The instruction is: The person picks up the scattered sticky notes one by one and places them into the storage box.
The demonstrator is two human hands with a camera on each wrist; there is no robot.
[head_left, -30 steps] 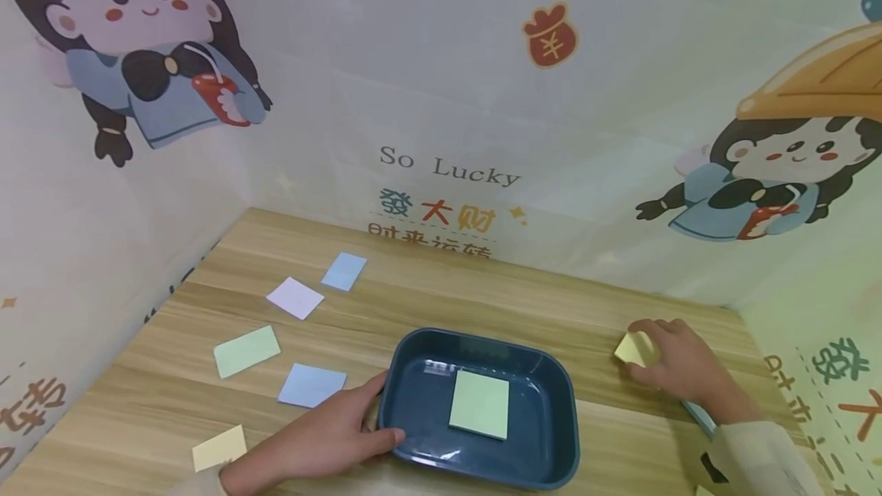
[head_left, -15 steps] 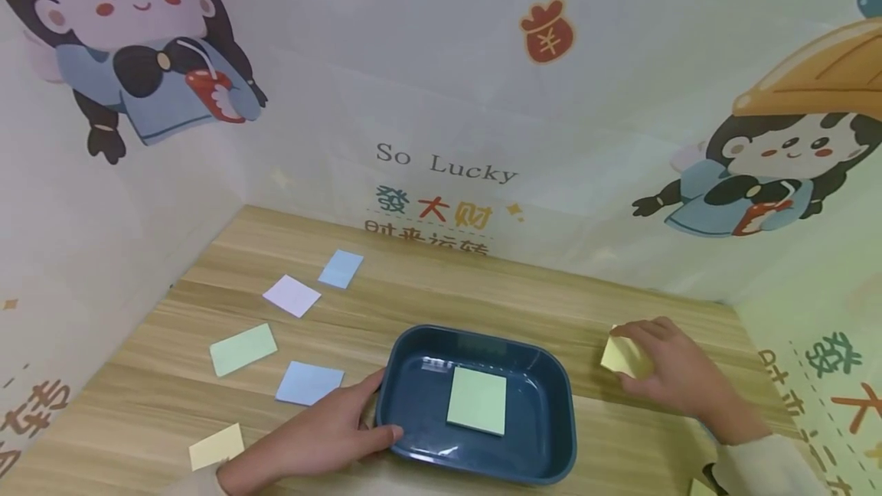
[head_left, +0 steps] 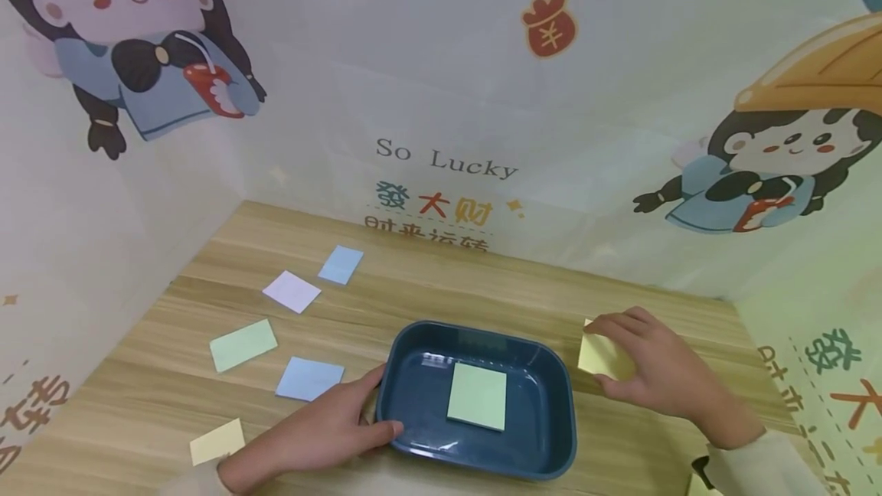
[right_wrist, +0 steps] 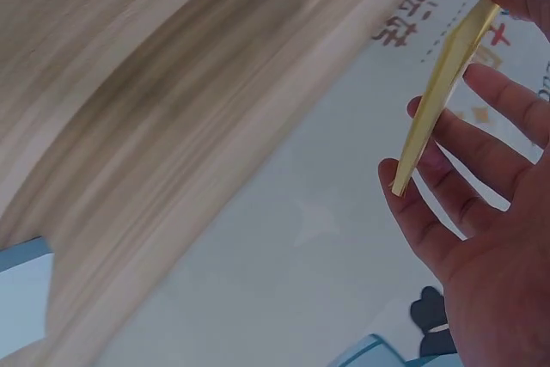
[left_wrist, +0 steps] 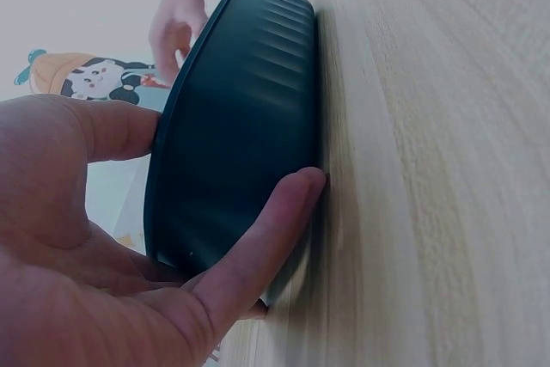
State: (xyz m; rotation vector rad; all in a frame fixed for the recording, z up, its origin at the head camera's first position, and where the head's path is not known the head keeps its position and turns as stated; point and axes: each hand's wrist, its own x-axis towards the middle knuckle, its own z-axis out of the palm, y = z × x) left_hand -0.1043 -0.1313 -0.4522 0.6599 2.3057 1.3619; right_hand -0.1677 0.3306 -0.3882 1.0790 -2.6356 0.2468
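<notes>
My left hand [head_left: 338, 427] grips the left end of a dark blue rectangular tray [head_left: 482, 461], thumb at the rim and fingers along the outer wall. In the left wrist view the tray [left_wrist: 236, 118] stands on the wooden table with that hand [left_wrist: 103, 238] against its side. Inside the tray lies a pale green sticky note pad [head_left: 477, 396]. To the right of the tray, my right hand [head_left: 661, 370] pinches a yellow sticky note pad [head_left: 601, 354] by its edges. The right wrist view shows this yellow pad [right_wrist: 443, 96] edge-on between thumb and fingertips of the hand [right_wrist: 507, 247].
Left of the tray, two blue pads [head_left: 310, 379] [head_left: 341, 264], a lilac one [head_left: 292, 292], a green one [head_left: 243, 345] and a yellow one [head_left: 217, 442] lie scattered on the wooden table [head_left: 386, 289]. Another yellow pad [head_left: 701, 487] shows by the right sleeve. Printed cloth walls [head_left: 441, 83] surround the table.
My right hand has moved left toward the tray, carrying the yellow sticky note pad. The left hand keeps its grip on the tray, and the pad inside lies as before.
</notes>
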